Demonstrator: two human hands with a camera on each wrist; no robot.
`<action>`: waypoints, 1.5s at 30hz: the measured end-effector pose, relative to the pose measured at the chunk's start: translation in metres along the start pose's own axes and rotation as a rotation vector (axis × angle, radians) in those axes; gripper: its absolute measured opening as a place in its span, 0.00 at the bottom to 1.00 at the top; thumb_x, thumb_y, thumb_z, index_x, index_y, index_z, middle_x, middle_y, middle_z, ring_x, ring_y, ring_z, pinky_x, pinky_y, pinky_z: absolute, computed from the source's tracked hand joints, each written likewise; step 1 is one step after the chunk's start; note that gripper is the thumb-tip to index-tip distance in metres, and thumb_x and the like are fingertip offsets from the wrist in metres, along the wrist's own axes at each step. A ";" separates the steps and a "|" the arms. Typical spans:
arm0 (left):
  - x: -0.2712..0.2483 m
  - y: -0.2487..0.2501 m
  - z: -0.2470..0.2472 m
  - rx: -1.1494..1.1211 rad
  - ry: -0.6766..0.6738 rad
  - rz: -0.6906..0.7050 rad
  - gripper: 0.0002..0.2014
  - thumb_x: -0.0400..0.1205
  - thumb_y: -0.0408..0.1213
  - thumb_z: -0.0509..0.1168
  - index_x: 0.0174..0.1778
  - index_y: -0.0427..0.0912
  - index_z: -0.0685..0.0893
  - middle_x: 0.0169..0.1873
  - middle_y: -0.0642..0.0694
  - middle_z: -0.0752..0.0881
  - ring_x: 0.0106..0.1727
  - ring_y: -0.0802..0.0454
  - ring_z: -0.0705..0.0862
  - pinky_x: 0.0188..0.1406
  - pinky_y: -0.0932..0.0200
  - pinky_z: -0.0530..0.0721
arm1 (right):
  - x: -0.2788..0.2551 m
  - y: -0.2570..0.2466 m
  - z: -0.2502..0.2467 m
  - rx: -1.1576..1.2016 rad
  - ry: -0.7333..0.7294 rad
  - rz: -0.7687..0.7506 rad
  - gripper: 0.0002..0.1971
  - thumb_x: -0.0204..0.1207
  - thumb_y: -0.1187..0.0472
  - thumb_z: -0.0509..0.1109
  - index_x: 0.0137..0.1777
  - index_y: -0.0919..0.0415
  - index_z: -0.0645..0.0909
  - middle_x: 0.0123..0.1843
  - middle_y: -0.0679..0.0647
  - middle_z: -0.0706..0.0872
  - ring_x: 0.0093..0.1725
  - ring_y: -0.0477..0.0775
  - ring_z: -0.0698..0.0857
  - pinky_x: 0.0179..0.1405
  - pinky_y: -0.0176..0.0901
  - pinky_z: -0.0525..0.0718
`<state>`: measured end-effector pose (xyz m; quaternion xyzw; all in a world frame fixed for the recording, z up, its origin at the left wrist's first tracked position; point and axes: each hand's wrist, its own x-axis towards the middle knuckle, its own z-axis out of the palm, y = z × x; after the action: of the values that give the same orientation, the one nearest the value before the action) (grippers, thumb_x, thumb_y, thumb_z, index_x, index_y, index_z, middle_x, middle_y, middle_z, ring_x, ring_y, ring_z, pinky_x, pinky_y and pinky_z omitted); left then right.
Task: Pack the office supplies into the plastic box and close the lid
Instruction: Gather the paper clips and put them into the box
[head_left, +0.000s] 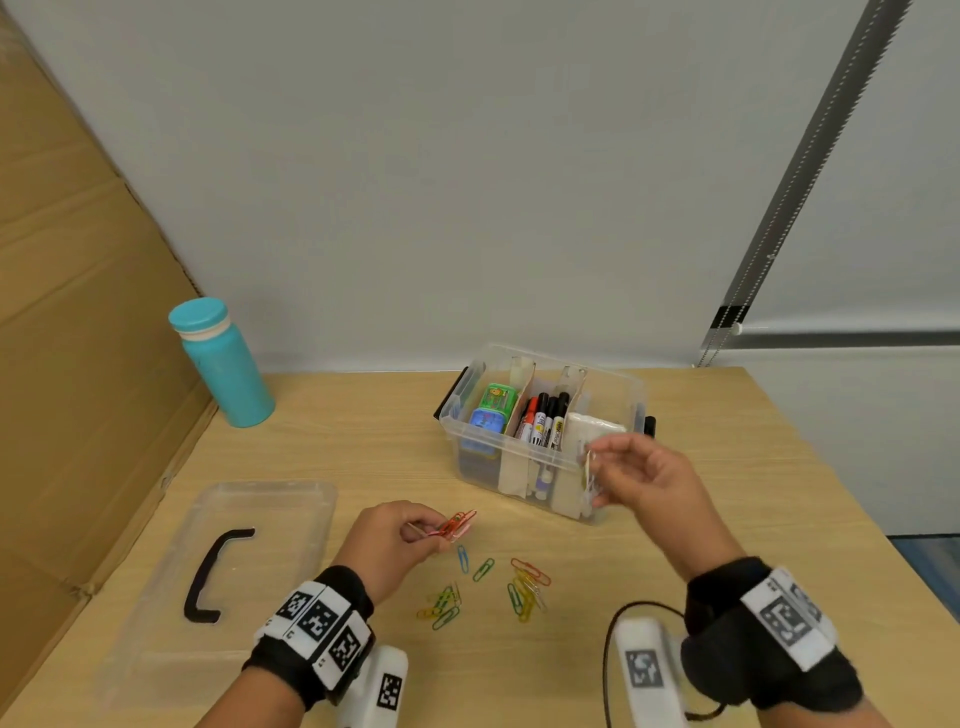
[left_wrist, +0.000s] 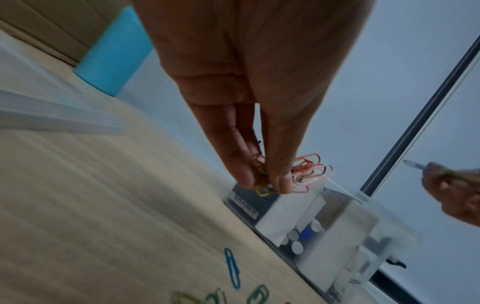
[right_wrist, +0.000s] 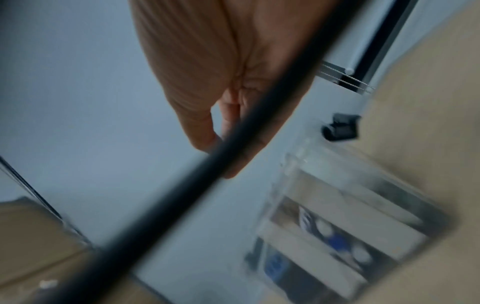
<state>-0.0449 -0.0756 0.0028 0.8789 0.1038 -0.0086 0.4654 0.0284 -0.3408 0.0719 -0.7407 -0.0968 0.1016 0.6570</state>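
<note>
The clear plastic box (head_left: 613, 371) stands open on the table with markers (head_left: 545, 421), small green and blue boxes (head_left: 493, 410) and a white packet (head_left: 592, 426) in its compartments. My left hand (head_left: 441, 530) pinches a bunch of red and pink paper clips (head_left: 460, 522) low over the table, in front of the box; the left wrist view shows the bunch (left_wrist: 309, 172) between thumb and fingers. My right hand (head_left: 595, 473) pinches a few pale paper clips over the box's front right corner. Several coloured clips (head_left: 524, 587) lie loose on the table.
The clear lid (head_left: 249, 571) with a black handle (head_left: 213, 577) lies flat at the left. A teal bottle (head_left: 221, 364) stands at the back left beside a cardboard sheet (head_left: 78, 364). A black cable (right_wrist: 182, 185) crosses the blurred right wrist view.
</note>
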 end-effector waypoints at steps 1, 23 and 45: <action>-0.001 0.001 -0.001 -0.009 0.006 0.001 0.15 0.71 0.33 0.77 0.37 0.63 0.85 0.36 0.53 0.89 0.31 0.68 0.82 0.37 0.73 0.82 | 0.005 -0.008 -0.006 0.002 0.043 -0.041 0.07 0.76 0.69 0.68 0.51 0.61 0.83 0.47 0.56 0.89 0.37 0.55 0.87 0.40 0.45 0.89; -0.023 0.037 -0.002 0.108 -0.006 0.123 0.09 0.74 0.39 0.74 0.46 0.59 0.88 0.41 0.61 0.86 0.43 0.64 0.84 0.42 0.73 0.80 | 0.018 0.045 -0.018 -1.040 0.292 -0.330 0.17 0.84 0.56 0.57 0.66 0.58 0.81 0.67 0.51 0.83 0.63 0.49 0.82 0.54 0.40 0.81; 0.107 0.177 0.074 0.851 -0.383 0.358 0.18 0.82 0.31 0.63 0.68 0.39 0.79 0.63 0.38 0.84 0.64 0.41 0.82 0.66 0.50 0.79 | 0.007 0.089 -0.009 -0.769 0.305 -0.372 0.24 0.84 0.50 0.47 0.81 0.41 0.56 0.81 0.30 0.57 0.70 0.14 0.56 0.58 0.05 0.56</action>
<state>0.0994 -0.2142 0.0933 0.9776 -0.1485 -0.1314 0.0704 0.0384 -0.3582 -0.0160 -0.9075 -0.1611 -0.1719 0.3478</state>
